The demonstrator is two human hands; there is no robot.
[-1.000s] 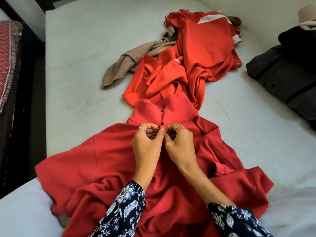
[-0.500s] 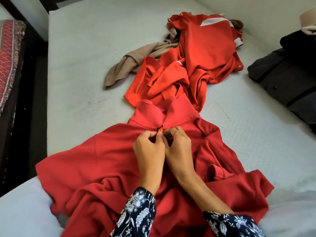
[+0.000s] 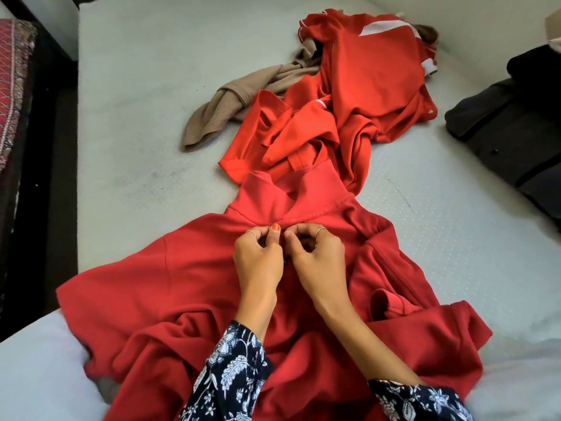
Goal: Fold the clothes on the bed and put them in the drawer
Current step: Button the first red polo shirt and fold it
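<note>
Both the left hand (image 3: 258, 262) and right hand (image 3: 318, 259) pinch the red collared cotton shirt (image 3: 188, 287) at frame centre, spread on the pale grey dotted mattress bed (image 3: 145, 95).

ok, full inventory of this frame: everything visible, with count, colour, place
polo shirt: 1, red, spread on the bed nearest the camera, collar pointing away
crumpled shirt: 1, orange-red, just beyond the polo's collar
jersey: 1, red with white stripes, far end of the pile
knit garment: 1, tan, left of the pile, partly under the jersey
dark clothes: 1 heap, black and grey, right edge of the bed
bed: 1, pale grey mattress, fills most of the view
patterned textile: 1, red, far left past a dark gap
sleeves: 2, navy floral, bottom of the view
hands: 2, left hand and right hand, both pinching the polo placket under the collar
</note>
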